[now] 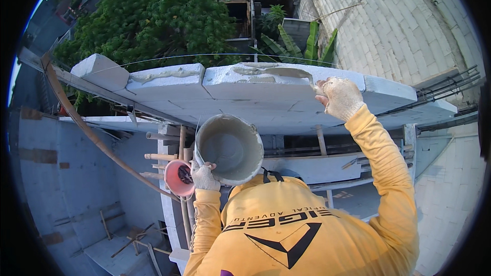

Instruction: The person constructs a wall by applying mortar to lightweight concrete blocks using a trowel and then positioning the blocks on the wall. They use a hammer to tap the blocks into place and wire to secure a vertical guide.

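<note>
My right hand [341,98], in a whitish knit glove, is closed round the handle of a trowel [287,72]. The trowel's blade lies along the top of a white lightweight block [220,86], among patches of wet grey mortar [245,70]. With my left hand [205,176], also gloved, I grip the near-left rim of a round grey bucket [230,148]. The bucket is tipped so its inside shows, with grey mortar smeared on the walls and bottom. Another block [163,76], to the left, carries a rough strip of mortar.
A thin string [179,59] runs above the block wall. One loose block [101,71] sits tilted at its left end. A pink bucket [179,178] is beside my left hand. A curved wooden pole [84,125] slants down at left; steel bars [450,86] stick out at right.
</note>
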Action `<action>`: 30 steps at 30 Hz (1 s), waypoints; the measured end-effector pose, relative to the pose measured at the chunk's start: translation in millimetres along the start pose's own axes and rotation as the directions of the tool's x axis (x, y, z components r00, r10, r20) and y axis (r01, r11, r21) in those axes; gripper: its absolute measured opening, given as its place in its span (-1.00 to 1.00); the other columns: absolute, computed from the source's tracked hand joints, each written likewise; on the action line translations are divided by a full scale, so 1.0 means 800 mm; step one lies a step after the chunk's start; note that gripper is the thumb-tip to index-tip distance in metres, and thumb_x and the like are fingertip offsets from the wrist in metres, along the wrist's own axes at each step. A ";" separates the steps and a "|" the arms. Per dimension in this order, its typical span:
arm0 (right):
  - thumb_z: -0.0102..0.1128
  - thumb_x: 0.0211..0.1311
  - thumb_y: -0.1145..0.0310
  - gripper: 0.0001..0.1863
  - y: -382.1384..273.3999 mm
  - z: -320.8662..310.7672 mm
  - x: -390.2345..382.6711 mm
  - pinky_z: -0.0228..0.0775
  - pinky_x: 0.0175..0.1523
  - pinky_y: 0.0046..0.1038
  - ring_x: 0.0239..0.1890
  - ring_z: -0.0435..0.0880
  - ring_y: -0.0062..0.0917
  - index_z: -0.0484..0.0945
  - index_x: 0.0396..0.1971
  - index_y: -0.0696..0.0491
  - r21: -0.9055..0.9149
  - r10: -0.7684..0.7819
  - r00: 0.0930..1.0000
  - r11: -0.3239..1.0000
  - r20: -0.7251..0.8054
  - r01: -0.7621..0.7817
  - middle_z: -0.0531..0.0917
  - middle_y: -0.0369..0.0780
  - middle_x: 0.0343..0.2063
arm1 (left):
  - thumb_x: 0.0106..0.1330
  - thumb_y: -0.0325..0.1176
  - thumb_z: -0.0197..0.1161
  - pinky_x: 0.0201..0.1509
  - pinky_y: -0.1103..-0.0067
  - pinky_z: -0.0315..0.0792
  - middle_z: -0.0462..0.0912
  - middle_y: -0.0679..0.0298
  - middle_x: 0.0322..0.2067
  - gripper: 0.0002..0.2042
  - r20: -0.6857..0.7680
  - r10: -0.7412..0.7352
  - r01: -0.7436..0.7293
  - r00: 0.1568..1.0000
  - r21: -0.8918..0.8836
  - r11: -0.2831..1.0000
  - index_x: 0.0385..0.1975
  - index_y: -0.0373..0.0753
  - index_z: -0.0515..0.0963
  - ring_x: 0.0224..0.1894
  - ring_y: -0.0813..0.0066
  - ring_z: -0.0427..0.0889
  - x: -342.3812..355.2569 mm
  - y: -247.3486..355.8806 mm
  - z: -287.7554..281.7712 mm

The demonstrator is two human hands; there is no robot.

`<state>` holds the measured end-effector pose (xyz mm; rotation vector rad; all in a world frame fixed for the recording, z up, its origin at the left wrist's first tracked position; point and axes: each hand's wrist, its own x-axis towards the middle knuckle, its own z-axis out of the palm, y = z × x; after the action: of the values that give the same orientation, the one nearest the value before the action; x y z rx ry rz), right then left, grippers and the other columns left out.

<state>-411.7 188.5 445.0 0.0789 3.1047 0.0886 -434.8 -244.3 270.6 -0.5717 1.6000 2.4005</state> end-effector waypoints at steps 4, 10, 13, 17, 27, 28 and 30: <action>0.22 0.16 0.21 -0.63 0.020 0.012 -0.036 0.50 -0.06 -0.22 -0.16 0.66 -0.21 0.57 -0.06 0.07 -0.010 0.085 0.996 0.996 0.023 -0.085 0.64 -0.08 -0.23 | 0.01 -0.66 0.06 -0.27 0.56 0.58 0.52 0.28 -0.31 -0.46 -0.098 -0.013 0.013 0.995 0.002 1.000 0.11 -0.29 0.39 -0.39 0.48 0.58 -0.015 -0.013 0.001; 0.18 0.18 0.24 -0.58 -0.002 0.081 -0.064 0.48 0.01 -0.21 -0.04 0.61 -0.18 0.49 0.02 0.10 0.102 0.196 0.971 0.978 -0.136 -0.184 0.59 0.04 -0.09 | -0.06 -0.66 0.04 -0.31 0.61 0.55 0.61 0.21 -0.14 -0.38 -0.129 0.048 -0.050 0.990 -0.013 0.999 0.17 -0.33 0.40 -0.36 0.51 0.60 -0.027 -0.042 -0.001; 0.25 0.15 0.23 -0.45 -0.024 0.134 -0.051 0.48 0.07 -0.18 0.05 0.57 -0.11 0.41 0.15 0.06 0.202 0.305 0.951 0.936 -0.054 -0.288 0.53 0.07 0.06 | -0.05 -0.64 0.07 -0.31 0.61 0.55 0.60 0.23 -0.16 -0.38 -0.123 0.030 -0.033 0.992 -0.027 0.999 0.18 -0.31 0.40 -0.37 0.54 0.58 -0.033 -0.055 0.014; 0.20 0.12 0.33 -0.58 -0.044 0.171 -0.079 0.48 0.04 -0.16 0.00 0.58 -0.10 0.50 0.02 0.05 0.135 0.150 0.987 0.981 -0.063 -0.141 0.56 0.06 -0.01 | -0.01 -0.62 0.09 -0.32 0.62 0.55 0.59 0.27 -0.16 -0.40 -0.116 0.014 -0.013 0.993 0.012 1.000 0.18 -0.28 0.40 -0.40 0.59 0.54 -0.052 -0.048 0.044; 0.27 0.01 0.25 -0.57 -0.069 0.098 -0.098 0.48 0.08 -0.23 -0.07 0.65 -0.20 0.56 -0.07 0.08 0.339 -0.244 0.923 0.931 0.296 0.136 0.64 -0.05 -0.15 | 0.04 -0.69 0.02 -0.31 0.67 0.52 0.58 0.31 -0.15 -0.45 0.015 0.106 -0.107 0.994 0.082 0.991 0.13 -0.27 0.44 -0.34 0.60 0.55 -0.076 -0.048 0.113; 0.29 0.02 0.23 -0.58 -0.078 0.097 -0.091 0.48 0.07 -0.23 -0.09 0.67 -0.21 0.57 -0.10 0.08 0.296 -0.263 0.907 0.941 0.328 0.166 0.65 -0.07 -0.17 | 0.05 -0.70 0.01 -0.32 0.69 0.51 0.58 0.33 -0.15 -0.45 0.024 0.135 -0.137 0.991 0.097 0.986 0.15 -0.28 0.44 -0.34 0.62 0.54 -0.080 -0.050 0.117; 0.30 0.03 0.18 -0.61 -0.095 0.099 -0.083 0.49 0.05 -0.23 -0.12 0.69 -0.22 0.58 -0.16 0.07 0.248 -0.340 0.851 0.934 0.400 0.257 0.67 -0.08 -0.20 | 0.08 -0.72 0.00 -0.33 0.70 0.49 0.56 0.35 -0.16 -0.44 0.069 0.164 -0.173 0.984 0.166 0.971 0.17 -0.29 0.43 -0.36 0.65 0.52 -0.080 -0.051 0.124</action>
<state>-346.5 113.4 363.5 -0.3380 2.6228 -0.2017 -381.7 -134.2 297.0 -0.3480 1.8770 2.3370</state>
